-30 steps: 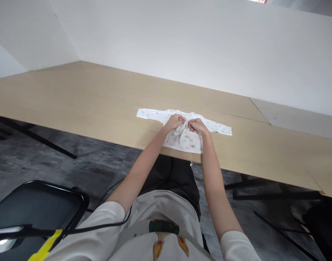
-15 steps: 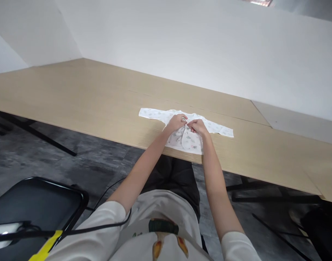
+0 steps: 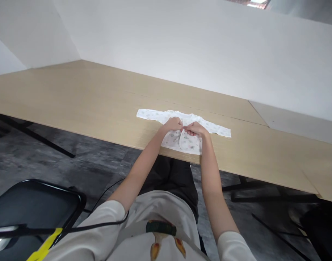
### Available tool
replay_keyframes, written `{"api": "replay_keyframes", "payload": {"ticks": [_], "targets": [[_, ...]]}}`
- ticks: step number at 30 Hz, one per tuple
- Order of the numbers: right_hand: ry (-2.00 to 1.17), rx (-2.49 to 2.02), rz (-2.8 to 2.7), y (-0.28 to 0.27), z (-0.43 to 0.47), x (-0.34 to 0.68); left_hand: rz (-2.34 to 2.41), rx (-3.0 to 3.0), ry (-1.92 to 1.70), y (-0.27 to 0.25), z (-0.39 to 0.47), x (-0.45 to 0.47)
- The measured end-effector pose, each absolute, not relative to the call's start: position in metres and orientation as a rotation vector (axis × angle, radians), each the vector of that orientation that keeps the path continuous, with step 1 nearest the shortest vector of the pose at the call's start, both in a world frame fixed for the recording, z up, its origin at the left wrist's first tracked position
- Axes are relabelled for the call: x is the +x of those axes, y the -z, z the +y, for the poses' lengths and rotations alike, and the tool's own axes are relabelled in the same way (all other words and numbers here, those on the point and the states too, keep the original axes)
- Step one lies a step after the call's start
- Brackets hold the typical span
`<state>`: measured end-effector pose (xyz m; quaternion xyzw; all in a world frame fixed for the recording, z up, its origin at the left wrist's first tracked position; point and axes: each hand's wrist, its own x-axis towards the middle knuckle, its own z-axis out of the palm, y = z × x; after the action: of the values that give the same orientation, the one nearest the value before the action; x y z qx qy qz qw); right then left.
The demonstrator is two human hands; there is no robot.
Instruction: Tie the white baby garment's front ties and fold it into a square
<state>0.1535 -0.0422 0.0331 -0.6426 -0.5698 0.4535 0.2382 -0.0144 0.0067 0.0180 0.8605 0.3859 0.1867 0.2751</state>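
Shirt (image 3: 186,140), small, white, printed: flat on table (image 3: 100,98), under the grip; sleeve-to-sleeve axis crosswise, hem toward the person. Left hand (image 3: 173,124), right hand (image 3: 195,129): equally near front opening, fingers curled, tips nearly meeting; pinch on cloth unclear.

Hands were counted at two: one left hand (image 3: 172,124) and one right hand (image 3: 195,129). Bare forearms (image 3: 144,166) also numbered two. One printed garment (image 3: 192,145) was recorded, and its garment sleeves (image 3: 151,114) came to two. Motifs on its cloth were several, too small for an exact figure. The person's clothing comprised one pale shirt (image 3: 168,203), two shirt sleeves (image 3: 232,246) and one pair of dark trousers (image 3: 171,175). Orange shapes (image 3: 155,250) on the shirt front totalled two; dark green patches (image 3: 160,228), one. At least two tabletop panels (image 3: 87,98), one black chair (image 3: 32,203) and one yellow strip (image 3: 46,245) were logged.
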Motion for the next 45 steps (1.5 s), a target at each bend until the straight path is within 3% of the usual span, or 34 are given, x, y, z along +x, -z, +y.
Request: {"api": "replay_keyframes", "payload": {"ticks": [3,10,45], "targets": [[-1.388,-1.741,-1.66,-0.038,-0.046,0.154,0.862,2.231,-0.379,-0.021,0.008,-0.02],[-1.401,-1.773,-1.717,-0.047,-0.054,0.155,0.647,2.128,-0.337,-0.02,0.013,-0.024],[-1.515,-1.579,-1.723,-0.042,-0.05,0.168,0.726,1.997,-0.349,-0.03,0.006,-0.024]]}}
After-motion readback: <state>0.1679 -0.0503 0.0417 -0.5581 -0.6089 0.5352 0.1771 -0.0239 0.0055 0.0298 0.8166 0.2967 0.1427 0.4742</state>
